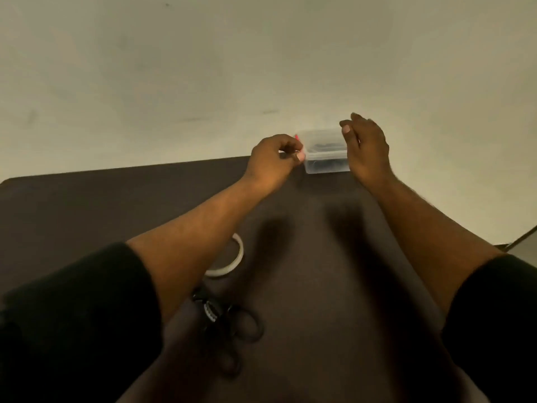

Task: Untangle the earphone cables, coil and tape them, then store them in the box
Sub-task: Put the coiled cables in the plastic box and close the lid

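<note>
A small clear plastic box stands at the far edge of the dark table, with dark coiled earphone cables lying inside it. My left hand is at the box's left side, its fingers curled and the thumb pinching the left rim. Something small and red shows just above that hand. My right hand hovers at the box's right side with relaxed fingers, the thumb above the rim, holding nothing.
A white tape roll lies on the table, partly hidden under my left forearm. Black scissors lie nearer to me, at the middle front. A pale wall rises behind the table's far edge.
</note>
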